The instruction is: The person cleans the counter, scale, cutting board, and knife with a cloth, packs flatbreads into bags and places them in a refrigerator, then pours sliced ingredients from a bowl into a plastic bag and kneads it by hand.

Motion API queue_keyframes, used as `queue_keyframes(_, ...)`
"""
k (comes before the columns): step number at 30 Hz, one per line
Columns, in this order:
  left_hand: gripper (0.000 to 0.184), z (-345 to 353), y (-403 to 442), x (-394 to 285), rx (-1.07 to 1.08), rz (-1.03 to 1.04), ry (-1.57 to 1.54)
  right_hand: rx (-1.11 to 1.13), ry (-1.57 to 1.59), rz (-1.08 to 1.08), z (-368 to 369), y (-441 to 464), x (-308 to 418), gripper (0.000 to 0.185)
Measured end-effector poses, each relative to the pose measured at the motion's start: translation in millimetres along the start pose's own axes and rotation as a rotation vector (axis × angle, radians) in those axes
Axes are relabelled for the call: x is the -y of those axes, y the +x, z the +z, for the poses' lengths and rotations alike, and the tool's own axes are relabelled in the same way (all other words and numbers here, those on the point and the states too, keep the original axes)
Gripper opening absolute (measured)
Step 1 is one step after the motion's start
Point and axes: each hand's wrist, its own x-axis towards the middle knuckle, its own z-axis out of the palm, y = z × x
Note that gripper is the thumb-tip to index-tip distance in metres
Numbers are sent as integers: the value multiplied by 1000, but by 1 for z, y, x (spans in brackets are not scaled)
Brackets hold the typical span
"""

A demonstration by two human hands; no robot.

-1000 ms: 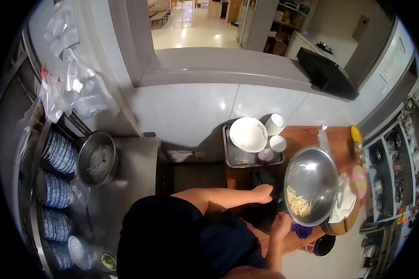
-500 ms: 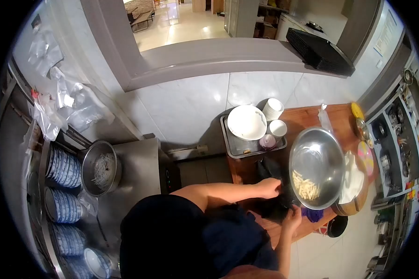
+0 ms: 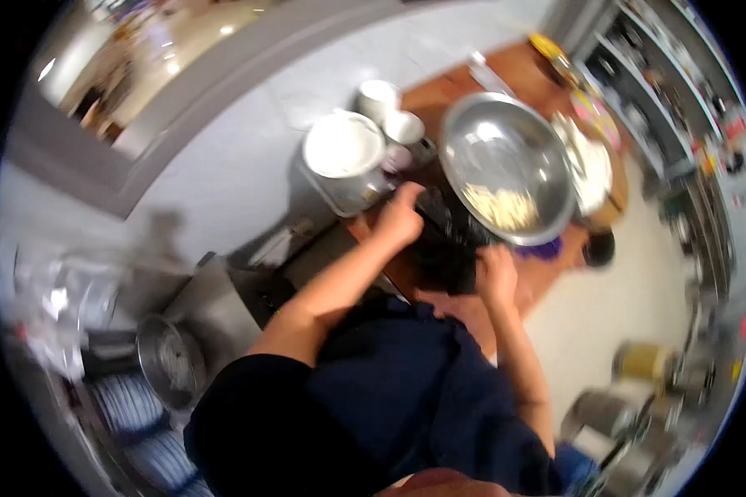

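My left hand (image 3: pixel 400 217) is closed on one side of a black plastic bag (image 3: pixel 446 258). Opposite it, my right hand (image 3: pixel 496 267) grips the bag's other side, fingers curled. The bag hangs spread between both hands, over the wooden table's near edge; its inside is too dark to make out. Just beyond my hands is a large steel bowl (image 3: pixel 514 157) with pale cut strips (image 3: pixel 502 207) gathered at its near side. Something purple (image 3: pixel 540 250) shows under the bowl's rim, beside my right hand.
A metal tray (image 3: pixel 344 197) left of the bowl carries a white bowl (image 3: pixel 344 145), and small white cups (image 3: pixel 404 127) stand by it. A white cloth (image 3: pixel 588 170) lies right of the steel bowl. Lower left, a steel pot (image 3: pixel 171 360) sits near stacked blue-and-white bowls (image 3: pixel 128 402).
The view has turned and tilted. My hands have moved apart, the left outward and away from me, and the black bag is now stretched wider between them.
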Motion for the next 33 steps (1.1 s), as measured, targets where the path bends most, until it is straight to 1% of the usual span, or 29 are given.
queue_keyframes(1, 39, -7, 3, 13, -45, -28, 89, -12, 85, 105, -5, -5, -7, 16)
queue_keyframes(2, 35, -15, 3, 17, 34, -50, 9, -36, 174, 196, -9, -8, -13, 18)
queue_keyframes(3, 37, -11, -4, 21, 8, 107, -67, -3, 209, 245, -12, -10, -14, 17)
queue_keyframes(4, 40, -12, -16, 2, 140, 58, -38, 27, 253, 286, -11, -10, -11, 17)
queue_keyframes(6, 41, 13, -41, -16, 336, 410, 66, 1, 355, 255, 14, -12, -7, 16)
queue_keyframes(7, 44, 21, -47, -23, 286, 455, 173, 20, 343, 251, 12, -9, 2, 16)
queue_keyframes(8, 44, 29, -45, -14, 238, 495, 129, 40, 329, 245, 11, -7, 14, 15)
queue_keyframes(10, 41, 35, -43, -14, 181, 451, 181, -1, 290, 121, 11, -6, 18, 16)
queue_keyframes(12, 39, 37, -36, -14, 179, 395, 189, -42, 252, -24, 1, -4, 21, 17)
queue_keyframes(13, 37, 37, -34, -13, 123, 404, 152, -32, 269, -55, -3, -7, 19, 18)
queue_keyframes(14, 34, 34, -31, -13, 145, 294, 99, -51, 296, -38, -5, -9, 14, 19)
queue_keyframes(16, 32, 30, -25, -5, 199, 210, 53, -91, 353, -7, -2, -18, 0, 20)
queue_keyframes(17, 32, 33, -24, 1, 205, 205, 53, -88, 398, 81, -1, -24, -4, 25)
queue_keyframes(19, 31, 40, -23, 12, 209, 201, 50, -72, 264, 77, -4, -26, -3, 26)
queue_keyframes(21, 28, 38, -30, -6, 258, 180, 43, -65, 123, 72, -16, -15, 19, 28)
queue_keyframes(22, 27, 39, -32, -10, 291, 176, 31, -69, 70, -1, -14, -11, 22, 25)
queue_keyframes(23, 27, 34, -35, -21, 379, 150, 59, -72, 17, -74, -11, -8, 24, 22)
queue_keyframes(24, 26, 31, -38, -28, 388, 178, 119, -73, -37, -146, -9, -5, 24, 18)
queue_keyframes(25, 26, 28, -39, -26, 306, 233, 146, -22, -53, -159, -8, -8, 15, 15)
queue_keyframes(26, 25, 24, -39, -23, 223, 285, 172, -32, -72, -120, -12, -9, 10, 14)
queue_keyframes(28, 25, 16, -30, -7, 226, 158, 133, -17, -122, -35, -23, -17, -6, 11)
queue_keyframes(29, 26, 17, -27, 3, 203, 129, 37, -35, -116, -19, -24, -22, -15, 9)
queue_keyframes(30, 26, 19, -28, 12, 202, 109, 59, -48, -103, -6, -21, -26, -19, 9)
queue_keyframes(31, 26, 18, -31, 5, 202, 90, 81, -41, -46, -29, -28, -21, -10, 16)
queue_keyframes(32, 26, 19, -33, 0, 202, 73, 102, -52, -39, -76, -31, -11, 4, 19)
queue_keyframes(33, 26, 24, -34, 0, 214, 79, 53, -64, -35, -121, -33, -1, 22, 21)
